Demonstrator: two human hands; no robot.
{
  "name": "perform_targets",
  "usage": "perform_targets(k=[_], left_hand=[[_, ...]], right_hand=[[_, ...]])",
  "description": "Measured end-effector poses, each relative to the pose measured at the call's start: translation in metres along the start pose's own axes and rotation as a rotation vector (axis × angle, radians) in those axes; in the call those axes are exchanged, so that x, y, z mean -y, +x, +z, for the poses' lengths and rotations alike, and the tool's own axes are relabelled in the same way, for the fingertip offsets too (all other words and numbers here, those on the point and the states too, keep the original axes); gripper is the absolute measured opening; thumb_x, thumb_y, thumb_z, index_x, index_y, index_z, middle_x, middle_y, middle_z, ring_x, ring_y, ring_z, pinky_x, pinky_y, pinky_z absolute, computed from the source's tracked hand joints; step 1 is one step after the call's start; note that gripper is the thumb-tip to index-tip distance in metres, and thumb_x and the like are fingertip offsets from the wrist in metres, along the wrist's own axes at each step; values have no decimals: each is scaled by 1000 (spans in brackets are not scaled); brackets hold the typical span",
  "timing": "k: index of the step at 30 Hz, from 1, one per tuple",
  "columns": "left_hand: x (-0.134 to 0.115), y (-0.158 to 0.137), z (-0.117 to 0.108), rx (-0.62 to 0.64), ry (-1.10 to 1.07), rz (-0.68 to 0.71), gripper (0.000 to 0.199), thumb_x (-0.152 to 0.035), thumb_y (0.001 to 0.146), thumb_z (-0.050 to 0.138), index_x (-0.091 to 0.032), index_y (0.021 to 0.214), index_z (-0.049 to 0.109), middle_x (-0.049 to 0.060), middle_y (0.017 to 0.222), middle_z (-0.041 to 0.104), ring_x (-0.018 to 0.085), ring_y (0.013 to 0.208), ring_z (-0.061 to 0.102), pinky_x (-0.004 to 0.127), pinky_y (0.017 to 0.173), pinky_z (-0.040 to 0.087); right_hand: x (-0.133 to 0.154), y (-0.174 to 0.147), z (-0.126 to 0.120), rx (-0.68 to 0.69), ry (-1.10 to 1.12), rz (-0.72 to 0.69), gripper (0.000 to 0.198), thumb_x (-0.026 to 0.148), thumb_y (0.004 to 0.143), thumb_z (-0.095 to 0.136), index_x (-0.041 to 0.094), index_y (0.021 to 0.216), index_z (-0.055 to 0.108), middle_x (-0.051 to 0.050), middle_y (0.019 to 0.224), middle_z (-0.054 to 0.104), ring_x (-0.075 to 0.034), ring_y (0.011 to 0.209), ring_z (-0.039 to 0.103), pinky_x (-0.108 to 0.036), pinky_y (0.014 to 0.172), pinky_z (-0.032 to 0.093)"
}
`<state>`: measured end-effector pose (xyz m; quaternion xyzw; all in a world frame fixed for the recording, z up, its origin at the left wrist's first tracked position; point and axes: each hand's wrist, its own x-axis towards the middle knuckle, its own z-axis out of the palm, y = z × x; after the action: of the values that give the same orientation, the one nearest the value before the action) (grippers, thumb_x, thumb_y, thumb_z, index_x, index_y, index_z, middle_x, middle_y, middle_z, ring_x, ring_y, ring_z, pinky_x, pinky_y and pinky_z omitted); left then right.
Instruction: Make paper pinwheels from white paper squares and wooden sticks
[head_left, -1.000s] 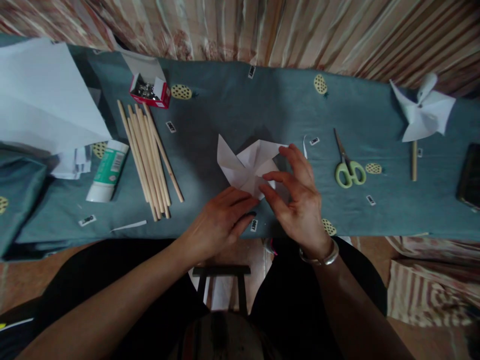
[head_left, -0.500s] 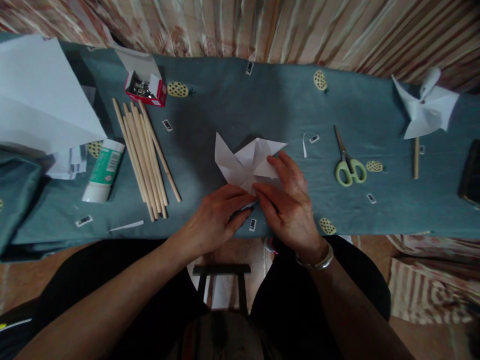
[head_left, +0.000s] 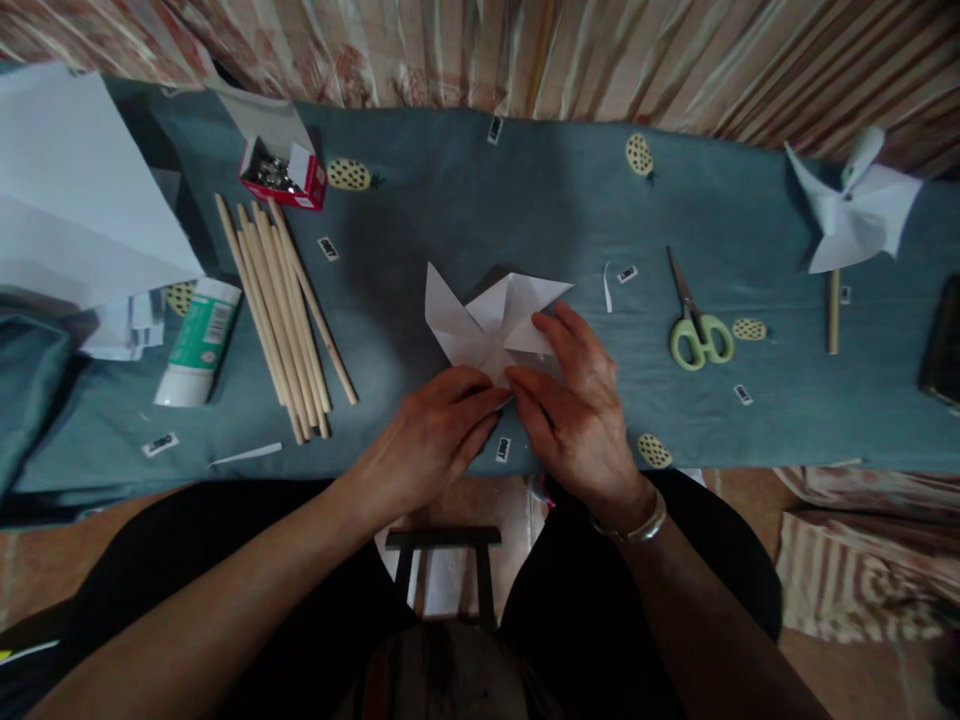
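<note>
A white paper pinwheel (head_left: 495,325), cut and creased into pointed blades, lies on the cloth in front of me. My left hand (head_left: 442,420) pinches its near edge between thumb and fingers. From the other side, my right hand (head_left: 577,410) grips the same edge, its thumb and index finger close to the left fingertips. Other fingers of the right hand rest on the paper's right blade. The fingers cover the near corner of the paper.
Several wooden sticks (head_left: 281,320), a glue stick (head_left: 199,340), a red box of metal pins (head_left: 283,175) and paper sheets (head_left: 90,200) lie left. Green-handled scissors (head_left: 697,330) and a pinwheel on a stick (head_left: 855,210) lie right. A curtain (head_left: 480,50) hangs along the far edge.
My left thumb has shifted slightly upward, closer against the paper's near edge. The paper and my right hand stay almost where they were; the view has shifted a little.
</note>
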<state>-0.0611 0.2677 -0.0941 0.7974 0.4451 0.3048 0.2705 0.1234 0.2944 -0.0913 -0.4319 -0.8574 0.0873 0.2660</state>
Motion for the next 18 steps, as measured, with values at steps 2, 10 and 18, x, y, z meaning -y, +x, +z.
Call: perform_targets(k=[2, 10, 18], left_hand=[[0, 0, 0, 8, 4, -4, 23, -15, 94, 51, -10, 112, 65, 10, 101, 67, 17, 91, 66, 31, 82, 58], [0, 1, -1, 13, 7, -16, 23, -15, 94, 51, -10, 111, 66, 10, 99, 66, 17, 90, 65, 31, 80, 57], [-1, 2, -1, 30, -33, -52, 24, -14, 94, 49, -11, 110, 66, 9, 98, 66, 17, 89, 65, 31, 80, 57]], right_hand=[[0, 0, 0, -3, 11, -6, 16, 14, 92, 54, 20, 102, 66, -9, 142, 50, -32, 142, 37, -53, 110, 41], [0, 2, 4, 34, -5, 25, 26, 13, 94, 46, 21, 113, 63, -10, 148, 42, -32, 145, 31, -53, 111, 37], [5, 7, 1, 87, -25, 34, 33, 12, 95, 42, 26, 119, 59, -5, 152, 37, -29, 148, 25, -51, 114, 34]])
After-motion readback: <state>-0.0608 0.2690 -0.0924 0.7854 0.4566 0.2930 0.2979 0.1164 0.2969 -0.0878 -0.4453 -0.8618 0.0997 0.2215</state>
